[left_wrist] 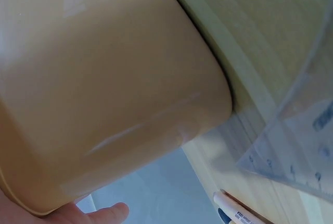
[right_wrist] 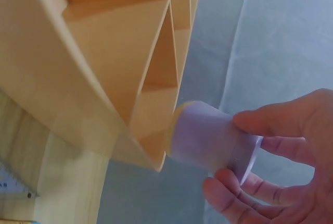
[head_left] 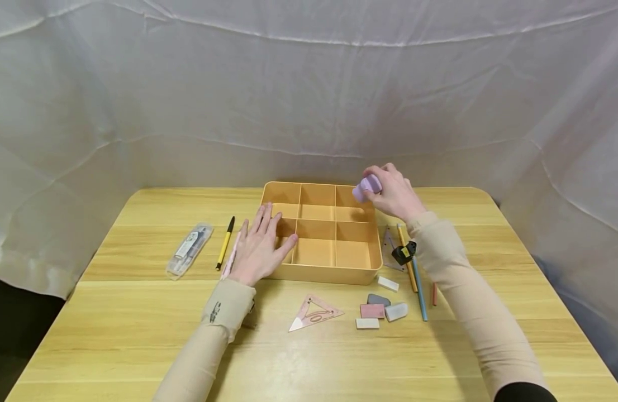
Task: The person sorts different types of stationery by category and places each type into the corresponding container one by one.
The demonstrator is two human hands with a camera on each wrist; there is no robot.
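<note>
An orange tray point(head_left: 321, 273) divided into several compartments stands at the back of the table. My left hand point(head_left: 258, 248) lies spread over its left rim, fingers straight. In the left wrist view, fingers point(left_wrist: 106, 214) show beside the tray's rim. My right hand point(head_left: 393, 192) pinches a lilac cylindrical object point(right_wrist: 205, 135) with a wider end, its exact kind unclear. That object is above the back right compartment in the head view. In the right wrist view, the thumb and fingers hold its wider end, and a yellowish edge shows at the other end.
Erasers point(head_left: 372, 311) and a pink set square point(head_left: 315, 312) lie in front of the tray. Right of it are a blue pencil point(head_left: 420, 290), a yellow pencil point(head_left: 411, 271) and a clear set square point(head_left: 389, 251). A yellow pen point(head_left: 225, 245) and a clear case point(head_left: 189, 251) lie left.
</note>
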